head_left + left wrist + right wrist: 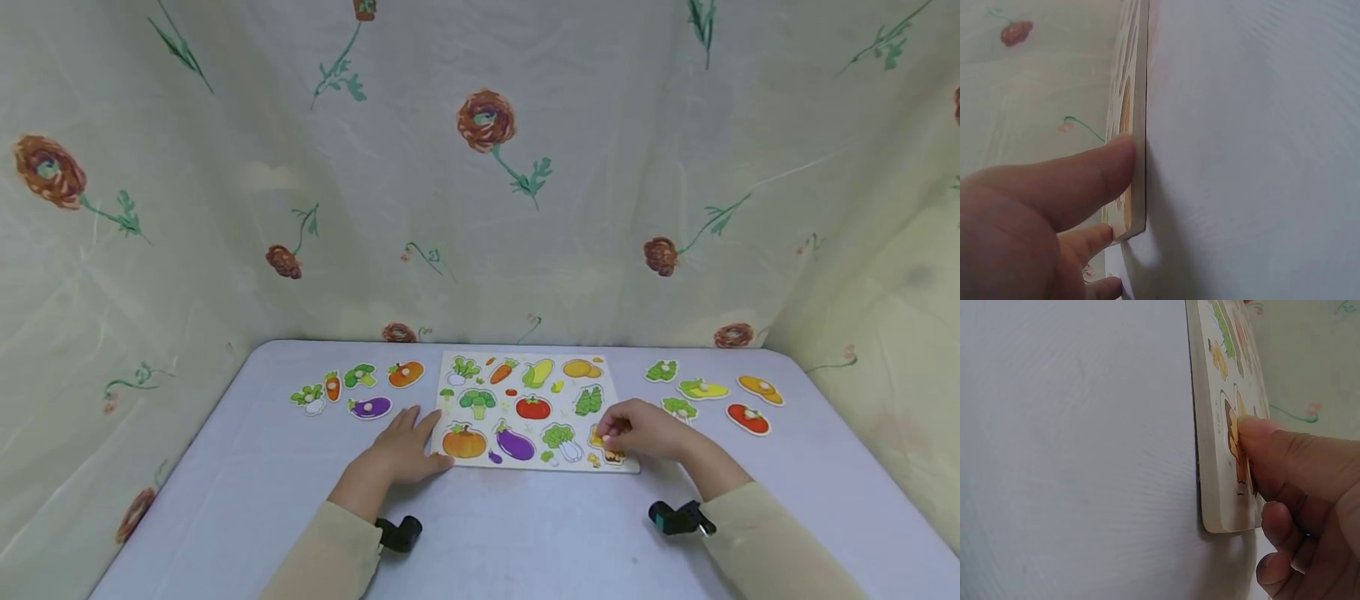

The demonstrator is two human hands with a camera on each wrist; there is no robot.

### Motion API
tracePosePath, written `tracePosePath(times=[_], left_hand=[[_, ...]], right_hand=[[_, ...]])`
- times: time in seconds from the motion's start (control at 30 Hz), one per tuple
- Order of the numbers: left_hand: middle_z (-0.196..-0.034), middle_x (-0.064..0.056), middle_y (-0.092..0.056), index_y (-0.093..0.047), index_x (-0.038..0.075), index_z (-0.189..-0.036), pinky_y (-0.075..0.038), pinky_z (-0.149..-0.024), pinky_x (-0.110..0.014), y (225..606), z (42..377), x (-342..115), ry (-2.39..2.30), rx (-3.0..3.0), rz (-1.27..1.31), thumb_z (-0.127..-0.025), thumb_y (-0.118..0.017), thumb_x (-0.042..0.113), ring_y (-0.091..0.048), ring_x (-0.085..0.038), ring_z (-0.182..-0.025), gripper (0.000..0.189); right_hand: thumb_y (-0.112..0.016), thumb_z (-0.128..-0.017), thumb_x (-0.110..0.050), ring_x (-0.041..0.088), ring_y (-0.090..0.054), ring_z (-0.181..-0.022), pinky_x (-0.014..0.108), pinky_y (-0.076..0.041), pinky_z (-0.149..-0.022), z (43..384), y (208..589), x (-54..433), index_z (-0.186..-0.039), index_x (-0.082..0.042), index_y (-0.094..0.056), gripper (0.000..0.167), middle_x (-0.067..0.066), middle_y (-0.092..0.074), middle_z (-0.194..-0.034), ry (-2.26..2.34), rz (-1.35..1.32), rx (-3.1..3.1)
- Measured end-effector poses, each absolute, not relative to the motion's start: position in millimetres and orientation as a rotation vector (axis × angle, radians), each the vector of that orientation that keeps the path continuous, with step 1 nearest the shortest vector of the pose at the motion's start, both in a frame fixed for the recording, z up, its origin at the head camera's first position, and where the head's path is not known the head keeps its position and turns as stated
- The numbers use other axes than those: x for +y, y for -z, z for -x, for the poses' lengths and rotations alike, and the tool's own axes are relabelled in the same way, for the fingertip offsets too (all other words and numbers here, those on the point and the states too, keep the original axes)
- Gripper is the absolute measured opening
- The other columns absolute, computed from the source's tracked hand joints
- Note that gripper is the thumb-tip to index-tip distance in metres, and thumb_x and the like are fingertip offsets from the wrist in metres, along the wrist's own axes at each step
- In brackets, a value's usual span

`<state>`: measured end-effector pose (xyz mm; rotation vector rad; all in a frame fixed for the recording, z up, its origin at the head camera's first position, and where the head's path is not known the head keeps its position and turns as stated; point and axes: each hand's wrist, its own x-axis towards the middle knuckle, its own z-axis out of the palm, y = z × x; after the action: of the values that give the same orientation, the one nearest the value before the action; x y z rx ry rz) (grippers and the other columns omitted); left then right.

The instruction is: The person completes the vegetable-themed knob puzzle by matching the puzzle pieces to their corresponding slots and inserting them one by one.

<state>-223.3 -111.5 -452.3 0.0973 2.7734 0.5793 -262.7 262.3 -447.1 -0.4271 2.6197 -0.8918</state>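
Observation:
A white wooden puzzle board (pixel 498 460) with vegetable pictures lies flat at the middle of the table. My right hand (pixel 643 429) is at its lower right corner, thumb and fingertips pinching a yellow-and-brown puzzle piece (pixel 1232 428) at the matching slot; the fingers partly cover it, so whether it sits fully in cannot be told. My left hand (pixel 405 446) touches the board's lower left corner with fingers spread. In the left wrist view its thumb (pixel 1094 175) lies against the board's front edge (pixel 1139 169), and another finger meets the corner.
Left of the board lie loose radish (pixel 309 398), carrot (pixel 332 386), broccoli (pixel 361 376), pumpkin (pixel 406 374) and eggplant (pixel 370 407) pieces. To its right are green pieces (pixel 662 371), a corn (pixel 702 389), a yellow piece (pixel 761 389) and a tomato (pixel 748 419). A flowered curtain (pixel 570 275) hangs behind.

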Motion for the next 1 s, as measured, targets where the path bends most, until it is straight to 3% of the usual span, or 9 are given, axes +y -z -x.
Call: tracePosePath(times=[0.77, 1.0], left_hand=[[-0.164, -0.016, -0.021, -0.037, 0.018, -0.156, -0.023, -0.117, -0.061, 455, 228, -114, -0.619, 2.766, -0.141, -0.089, -0.071, 0.045, -0.015, -0.038, -0.151, 0.080], [-0.164, -0.016, -0.021, -0.038, 0.017, -0.155, -0.023, -0.116, -0.062, 455, 228, -114, -0.621, 2.760, -0.139, -0.087, -0.073, 0.045, -0.015, -0.038, -0.151, 0.081]], right_hand=[[-0.076, -0.089, -0.015, 0.020, -0.053, -0.084, 0.034, -0.046, -0.073, 261, 446, 262, -0.097, -0.013, -0.069, 0.011, 0.002, -0.060, -0.087, 0.885, 0.369, 2.666], [-0.074, -0.091, -0.018, 0.022, -0.051, -0.086, 0.034, -0.045, -0.072, 254, 426, 270, -0.108, -0.007, -0.069, 0.021, 0.002, -0.061, -0.092, 0.883, 0.440, 2.725]])
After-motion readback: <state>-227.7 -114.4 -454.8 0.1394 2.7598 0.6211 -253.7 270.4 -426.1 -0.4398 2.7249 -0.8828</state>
